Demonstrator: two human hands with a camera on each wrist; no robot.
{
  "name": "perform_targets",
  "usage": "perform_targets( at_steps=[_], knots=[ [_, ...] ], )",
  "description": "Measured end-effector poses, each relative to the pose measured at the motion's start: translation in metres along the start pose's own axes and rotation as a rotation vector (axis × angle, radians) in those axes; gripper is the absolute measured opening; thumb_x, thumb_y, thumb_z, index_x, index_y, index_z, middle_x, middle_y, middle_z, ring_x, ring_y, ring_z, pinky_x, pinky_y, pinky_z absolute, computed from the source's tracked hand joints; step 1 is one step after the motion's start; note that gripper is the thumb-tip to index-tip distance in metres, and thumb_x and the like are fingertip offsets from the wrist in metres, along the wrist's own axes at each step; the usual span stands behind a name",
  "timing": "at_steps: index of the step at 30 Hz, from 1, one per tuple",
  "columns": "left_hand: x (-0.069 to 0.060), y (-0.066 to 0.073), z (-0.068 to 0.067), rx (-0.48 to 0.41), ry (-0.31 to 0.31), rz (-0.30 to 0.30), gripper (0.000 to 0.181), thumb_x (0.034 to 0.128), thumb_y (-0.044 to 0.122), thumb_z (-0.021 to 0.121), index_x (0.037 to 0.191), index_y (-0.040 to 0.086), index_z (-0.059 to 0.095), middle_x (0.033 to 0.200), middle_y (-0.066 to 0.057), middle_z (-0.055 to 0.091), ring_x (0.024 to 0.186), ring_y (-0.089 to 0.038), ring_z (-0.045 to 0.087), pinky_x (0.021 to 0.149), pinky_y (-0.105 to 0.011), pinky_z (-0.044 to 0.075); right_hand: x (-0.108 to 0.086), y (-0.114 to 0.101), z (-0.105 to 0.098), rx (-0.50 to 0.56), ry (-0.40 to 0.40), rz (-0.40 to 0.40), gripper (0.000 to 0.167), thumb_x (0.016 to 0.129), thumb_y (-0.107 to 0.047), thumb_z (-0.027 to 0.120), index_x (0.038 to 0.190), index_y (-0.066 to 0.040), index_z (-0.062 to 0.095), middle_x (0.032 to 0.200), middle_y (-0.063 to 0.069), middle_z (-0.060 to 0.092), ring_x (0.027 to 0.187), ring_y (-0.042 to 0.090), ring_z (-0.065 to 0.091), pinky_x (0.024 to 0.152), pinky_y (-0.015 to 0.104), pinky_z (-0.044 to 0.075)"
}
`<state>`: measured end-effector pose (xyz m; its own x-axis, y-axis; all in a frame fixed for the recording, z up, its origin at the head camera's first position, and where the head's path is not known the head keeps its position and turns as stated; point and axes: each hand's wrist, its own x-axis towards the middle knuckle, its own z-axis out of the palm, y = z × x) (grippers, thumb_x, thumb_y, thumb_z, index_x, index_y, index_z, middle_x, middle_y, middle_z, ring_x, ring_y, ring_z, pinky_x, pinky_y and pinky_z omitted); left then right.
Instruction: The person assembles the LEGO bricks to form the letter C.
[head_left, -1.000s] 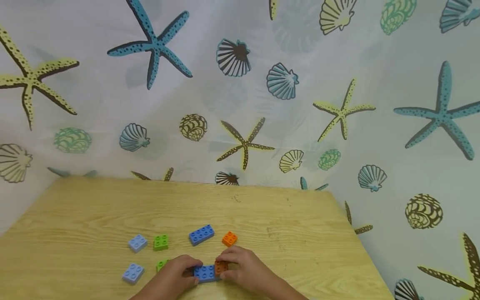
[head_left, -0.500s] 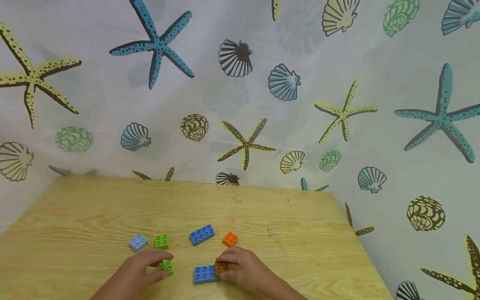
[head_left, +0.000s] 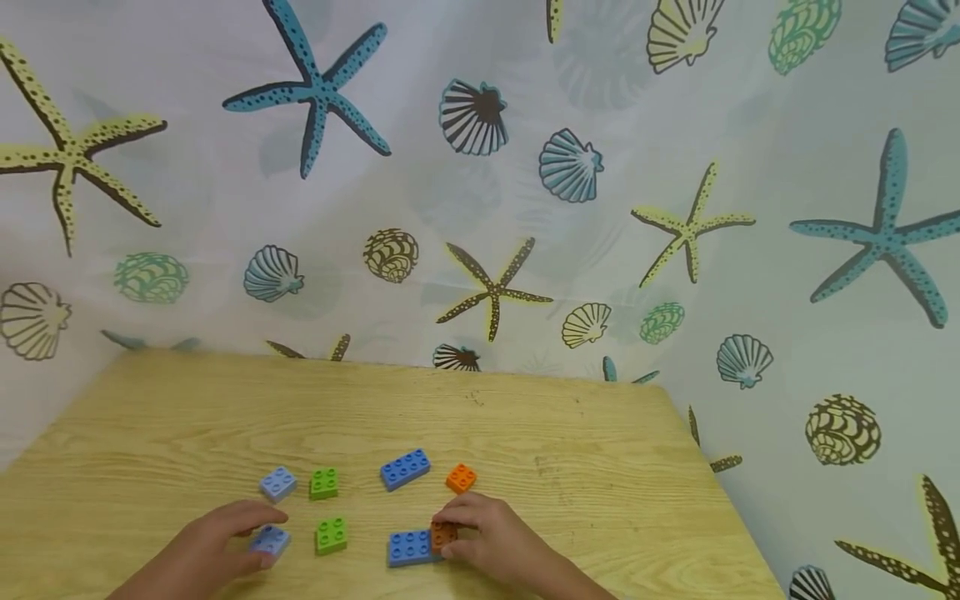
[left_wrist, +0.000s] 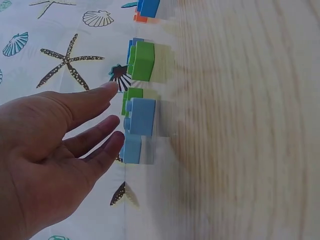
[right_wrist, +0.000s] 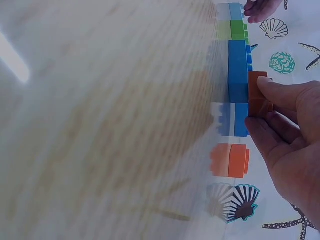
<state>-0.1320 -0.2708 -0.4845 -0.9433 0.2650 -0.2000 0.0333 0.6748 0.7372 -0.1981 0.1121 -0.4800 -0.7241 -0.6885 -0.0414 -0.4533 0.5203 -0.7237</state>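
Fingers of the left hand (head_left: 208, 540) are standing spread around a light-blue toy brick (head_left: 272, 540), left of a green brick (head_left: 331, 536), toward the left edge of the desk (head_left: 585, 467). The right hand (head_left: 491, 533) is pinching a brownish-orange brick (head_left: 442, 537) on the right end of a blue eight-stud brick (head_left: 408, 547). Nearer the back edge, another light-blue brick (head_left: 278, 483), another green brick (head_left: 324, 483), a second blue brick (head_left: 406, 469) and a bright-orange brick (head_left: 461, 478) are lying in a row.

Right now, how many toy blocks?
8. Far, left to right: light blue block, green block, blue block, orange block. Near: light blue block by the left hand, green block, blue block, brown-orange block on its right end, in the right hand. Hands may hide more.
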Motion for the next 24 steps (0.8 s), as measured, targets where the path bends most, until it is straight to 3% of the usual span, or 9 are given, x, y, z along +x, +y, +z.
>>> perform_targets(
  at_steps=[2, 5, 9, 13, 22, 24],
  knots=[
    [0.003, -0.003, 0.0, -0.026, -0.014, -0.042, 0.057, 0.0853, 0.027, 0.08, 0.134, 0.004, 0.062, 0.139, -0.024, 0.055, 0.125, -0.045, 0.055, 0.096, -0.055, 0.053, 0.0, 0.001, 0.0, -0.007, -0.001, -0.007, 0.035, 0.092, -0.022, 0.075, 0.126, -0.013, 0.071, 0.124, -0.008, 0.065, 0.111, 0.001, 0.059, 0.091, 0.02, 0.054],
    [0.005, -0.007, -0.001, -0.046, -0.033, -0.052, 0.058, 0.0844, 0.027, 0.08, 0.134, 0.004, 0.062, 0.139, -0.024, 0.055, 0.125, -0.045, 0.054, 0.096, -0.055, 0.052, -0.001, 0.002, -0.001, -0.008, 0.0, -0.014, 0.035, 0.092, -0.022, 0.075, 0.126, -0.013, 0.071, 0.124, -0.008, 0.065, 0.11, 0.001, 0.059, 0.091, 0.021, 0.054],
    [0.004, -0.012, -0.002, -0.028, -0.048, 0.031, 0.058, 0.0854, 0.026, 0.08, 0.134, 0.001, 0.061, 0.136, -0.025, 0.056, 0.122, -0.044, 0.056, 0.092, -0.05, 0.055, -0.002, 0.002, -0.002, 0.009, -0.002, -0.009, 0.035, 0.092, -0.022, 0.075, 0.126, -0.014, 0.071, 0.124, -0.008, 0.065, 0.11, 0.001, 0.059, 0.091, 0.02, 0.054],
    [0.007, -0.013, -0.001, 0.004, -0.047, 0.069, 0.054, 0.0859, 0.022, 0.08, 0.131, 0.0, 0.062, 0.132, -0.023, 0.059, 0.116, -0.038, 0.06, 0.087, -0.043, 0.058, -0.002, 0.002, -0.002, 0.02, -0.004, -0.009, 0.036, 0.091, -0.021, 0.076, 0.126, -0.014, 0.071, 0.124, -0.008, 0.065, 0.111, 0.001, 0.059, 0.091, 0.021, 0.054],
    [0.013, -0.011, 0.002, 0.049, -0.025, -0.054, 0.046, 0.0833, 0.021, 0.082, 0.124, 0.006, 0.068, 0.123, -0.008, 0.061, 0.109, -0.024, 0.059, 0.091, -0.048, 0.056, 0.0, 0.003, -0.002, 0.049, -0.012, -0.007, 0.037, 0.091, -0.021, 0.076, 0.127, -0.014, 0.071, 0.125, -0.008, 0.064, 0.11, 0.0, 0.059, 0.089, 0.019, 0.054],
    [0.014, -0.011, 0.002, 0.069, -0.018, -0.05, 0.044, 0.0835, 0.023, 0.082, 0.123, 0.007, 0.068, 0.122, -0.007, 0.061, 0.108, -0.022, 0.059, 0.09, -0.045, 0.056, 0.0, 0.003, -0.002, 0.052, -0.011, -0.006, 0.037, 0.091, -0.021, 0.075, 0.127, -0.014, 0.071, 0.125, -0.008, 0.064, 0.109, 0.0, 0.059, 0.088, 0.019, 0.054]
  ],
)
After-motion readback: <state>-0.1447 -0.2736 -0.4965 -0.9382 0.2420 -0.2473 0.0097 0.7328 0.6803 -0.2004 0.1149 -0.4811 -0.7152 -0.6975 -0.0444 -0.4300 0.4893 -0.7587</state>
